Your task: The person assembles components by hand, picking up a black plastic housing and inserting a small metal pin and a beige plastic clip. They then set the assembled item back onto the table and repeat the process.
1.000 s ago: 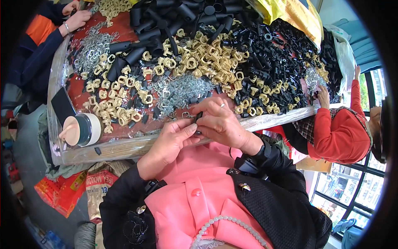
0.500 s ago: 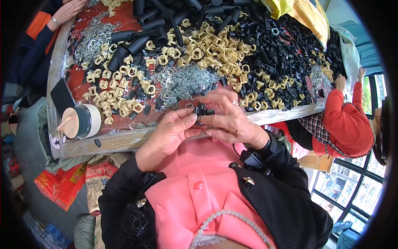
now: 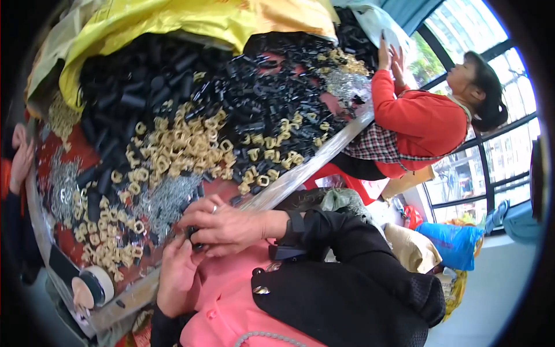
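Close to my body, at the table's near edge, both my hands meet around a small black plastic part [image 3: 191, 232]. My left hand [image 3: 176, 274] pinches it from below with thumb and fingers. From above, the bent fingers of my right hand [image 3: 234, 228] close over it and hide most of its shape. Just beyond my fingers lies a heap of thin silver metal clips [image 3: 165, 199]. Beige plastic ring-shaped pieces [image 3: 179, 141] are piled farther out, with more loose beige pieces [image 3: 107, 237] to the left of my hands.
Black plastic parts [image 3: 283, 110] cover the far table under a yellow sack [image 3: 167, 20]. A dark flat phone-like slab [image 3: 62, 263] and a round jar [image 3: 99, 283] sit at the left corner. One co-worker in red [image 3: 416, 124] is at right; another person's hands [image 3: 22, 156] show at left.
My view has swung to the right, so the table appears tilted and shifted left. Both hands stay together on the black part. The co-worker in red now has both hands raised together.
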A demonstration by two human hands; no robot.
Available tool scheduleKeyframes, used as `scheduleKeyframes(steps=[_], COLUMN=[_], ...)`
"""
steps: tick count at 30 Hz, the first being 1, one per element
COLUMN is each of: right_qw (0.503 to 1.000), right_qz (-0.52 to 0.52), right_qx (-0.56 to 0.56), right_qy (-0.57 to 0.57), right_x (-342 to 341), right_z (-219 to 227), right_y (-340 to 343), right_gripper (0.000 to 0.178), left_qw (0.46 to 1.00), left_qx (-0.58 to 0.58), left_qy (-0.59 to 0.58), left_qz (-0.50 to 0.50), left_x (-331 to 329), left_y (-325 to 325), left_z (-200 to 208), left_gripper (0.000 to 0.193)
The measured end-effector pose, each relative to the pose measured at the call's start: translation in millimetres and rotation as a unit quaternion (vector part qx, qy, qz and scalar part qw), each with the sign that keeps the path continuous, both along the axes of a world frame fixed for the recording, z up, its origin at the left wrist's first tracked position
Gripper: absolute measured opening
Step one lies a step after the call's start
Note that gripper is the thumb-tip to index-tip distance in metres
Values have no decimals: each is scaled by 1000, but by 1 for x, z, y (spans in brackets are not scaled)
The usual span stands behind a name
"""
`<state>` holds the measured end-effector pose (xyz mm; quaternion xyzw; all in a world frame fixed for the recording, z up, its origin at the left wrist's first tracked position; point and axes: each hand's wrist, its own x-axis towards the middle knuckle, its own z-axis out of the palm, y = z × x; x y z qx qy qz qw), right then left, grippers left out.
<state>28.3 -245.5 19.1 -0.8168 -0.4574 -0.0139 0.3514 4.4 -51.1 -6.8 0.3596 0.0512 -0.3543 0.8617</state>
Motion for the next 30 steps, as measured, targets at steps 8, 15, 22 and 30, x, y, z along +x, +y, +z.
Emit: scheduleKeyframes(steps=[8, 15, 22, 30], right_qw=[999, 1000, 997, 969], right_qz=[7, 12, -4, -220], right_qx=[32, 7, 79, -99], right_qy=[2, 13, 20, -52], right_x=[-4, -6, -6, 5], right_z=[1, 3, 2, -27], right_y=[-7, -10, -9, -17], right_gripper=[38, 39, 34, 23], left_qw=[997, 997, 997, 997], left_qx=[12, 30, 28, 30], left_qy=[63, 64, 62, 40], left_qz=[29, 13, 28, 66], left_x=[0, 0, -3, -1], left_y=[1, 1, 5, 25], left_z=[-1, 3, 1, 2], left_gripper=[26, 25, 24, 21])
